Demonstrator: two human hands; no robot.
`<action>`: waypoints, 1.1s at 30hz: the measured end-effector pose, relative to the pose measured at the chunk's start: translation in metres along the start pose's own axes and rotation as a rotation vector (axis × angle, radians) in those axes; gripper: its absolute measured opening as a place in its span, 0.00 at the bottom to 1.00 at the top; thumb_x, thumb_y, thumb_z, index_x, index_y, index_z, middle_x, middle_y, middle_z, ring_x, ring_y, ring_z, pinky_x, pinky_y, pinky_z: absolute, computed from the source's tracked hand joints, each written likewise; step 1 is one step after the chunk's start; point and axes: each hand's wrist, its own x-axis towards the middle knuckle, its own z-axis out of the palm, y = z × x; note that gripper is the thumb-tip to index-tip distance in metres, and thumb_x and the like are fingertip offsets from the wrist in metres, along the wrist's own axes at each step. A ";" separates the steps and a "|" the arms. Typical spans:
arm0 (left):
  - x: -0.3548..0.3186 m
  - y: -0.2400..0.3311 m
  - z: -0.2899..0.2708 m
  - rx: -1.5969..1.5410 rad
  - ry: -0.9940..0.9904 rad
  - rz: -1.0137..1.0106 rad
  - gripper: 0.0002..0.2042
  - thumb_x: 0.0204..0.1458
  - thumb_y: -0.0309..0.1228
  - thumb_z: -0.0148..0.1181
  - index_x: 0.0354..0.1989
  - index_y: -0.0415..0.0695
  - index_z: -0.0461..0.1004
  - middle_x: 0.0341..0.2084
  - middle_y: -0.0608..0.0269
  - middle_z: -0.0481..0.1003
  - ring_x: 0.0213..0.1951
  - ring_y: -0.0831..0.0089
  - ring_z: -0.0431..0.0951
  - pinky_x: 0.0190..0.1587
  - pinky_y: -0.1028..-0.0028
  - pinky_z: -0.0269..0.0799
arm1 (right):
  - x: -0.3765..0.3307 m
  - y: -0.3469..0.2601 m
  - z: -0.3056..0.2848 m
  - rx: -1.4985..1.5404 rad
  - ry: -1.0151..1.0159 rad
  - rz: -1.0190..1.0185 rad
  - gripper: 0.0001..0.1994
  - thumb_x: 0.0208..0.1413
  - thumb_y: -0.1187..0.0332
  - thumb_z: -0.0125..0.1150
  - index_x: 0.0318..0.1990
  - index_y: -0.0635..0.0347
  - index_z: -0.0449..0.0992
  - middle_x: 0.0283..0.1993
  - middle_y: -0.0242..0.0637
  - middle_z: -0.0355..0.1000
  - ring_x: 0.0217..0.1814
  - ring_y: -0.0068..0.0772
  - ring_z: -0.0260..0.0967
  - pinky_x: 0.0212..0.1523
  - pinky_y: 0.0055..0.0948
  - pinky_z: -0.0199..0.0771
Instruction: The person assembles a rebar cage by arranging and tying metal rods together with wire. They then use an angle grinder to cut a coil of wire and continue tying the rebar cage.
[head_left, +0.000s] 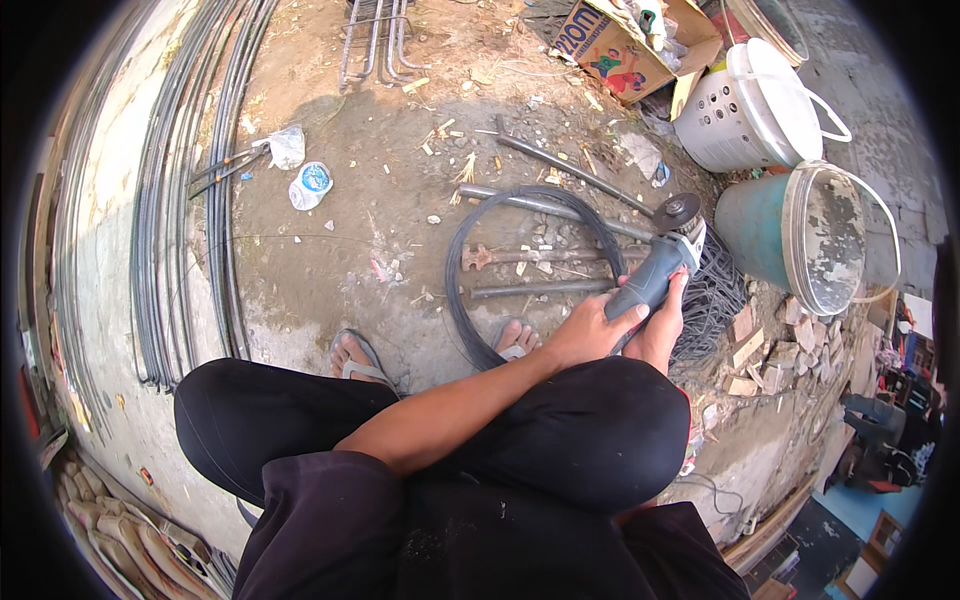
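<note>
An angle grinder with a blue-grey body is held in front of my right knee. Its dark disc points away from me. My left hand reaches across my lap and is closed round the rear of the body. From the right side, my right hand grips the same body, its fingers partly hidden. Under and beside the grinder lie a loop of black wire and a tangled heap of dark wire. Several metal pipes lie on the ground across the loop.
Long steel bars run along the left. Pliers-like cutters rest on them, near a plastic cup. At the right stand a white bucket, a teal bucket and a cardboard box. Broken tiles are piled below.
</note>
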 end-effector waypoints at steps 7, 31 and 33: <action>0.002 -0.001 0.007 0.053 -0.007 0.064 0.26 0.64 0.45 0.60 0.56 0.31 0.76 0.43 0.40 0.82 0.47 0.59 0.83 0.50 0.62 0.75 | -0.001 -0.003 -0.006 0.071 -0.001 -0.003 0.30 0.73 0.41 0.42 0.54 0.65 0.71 0.41 0.45 0.76 0.37 0.41 0.76 0.38 0.40 0.79; 0.030 -0.052 -0.191 1.014 0.678 -0.006 0.15 0.67 0.39 0.53 0.50 0.39 0.71 0.46 0.43 0.78 0.50 0.44 0.78 0.50 0.49 0.73 | 0.023 -0.029 0.031 -0.710 -0.318 -0.057 0.20 0.51 0.70 0.74 0.48 0.67 0.73 0.35 0.37 0.77 0.28 0.28 0.76 0.30 0.29 0.76; 0.034 -0.056 -0.189 1.004 0.640 -0.066 0.16 0.68 0.41 0.51 0.50 0.39 0.70 0.43 0.42 0.79 0.48 0.43 0.80 0.49 0.48 0.74 | 0.025 -0.015 0.030 -0.761 -0.388 -0.095 0.20 0.51 0.67 0.74 0.47 0.65 0.72 0.31 0.36 0.75 0.25 0.27 0.75 0.27 0.28 0.76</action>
